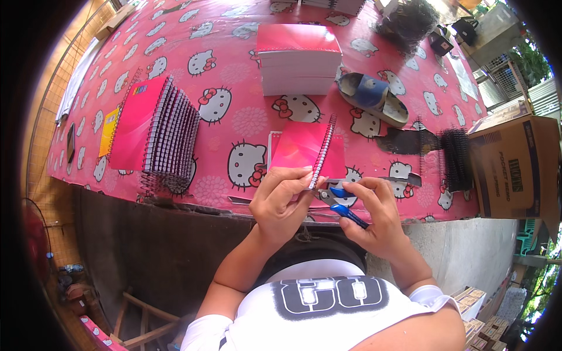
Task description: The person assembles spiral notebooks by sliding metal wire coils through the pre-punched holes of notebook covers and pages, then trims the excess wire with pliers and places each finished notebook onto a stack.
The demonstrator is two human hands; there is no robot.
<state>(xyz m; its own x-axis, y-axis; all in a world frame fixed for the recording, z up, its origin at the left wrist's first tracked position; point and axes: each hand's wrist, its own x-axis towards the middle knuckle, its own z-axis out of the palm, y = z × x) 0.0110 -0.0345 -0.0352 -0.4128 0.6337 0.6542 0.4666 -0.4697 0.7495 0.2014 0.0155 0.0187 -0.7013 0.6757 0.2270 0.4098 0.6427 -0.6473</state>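
A pink notebook [297, 145] with a black spiral coil [325, 149] along its right edge lies tilted near the table's front edge. My left hand [280, 202] pinches the notebook's lower end by the coil. In my right hand [379, 216] are blue-handled pliers [349, 214], the handles spread apart. Their jaws point at the coil's lower end, beside my left fingertips; whether they touch the wire cannot be made out. Under the notebook shows another pink cover [336, 167].
Left stands a pile of bound pink notebooks [140, 126]. Behind the work is a tall stack of unbound pink-covered pages [300, 67]. A blue slipper [374, 96], black coils [456, 159] and a cardboard box [515, 164] are to the right. A patterned pink cloth [225, 61] covers the table.
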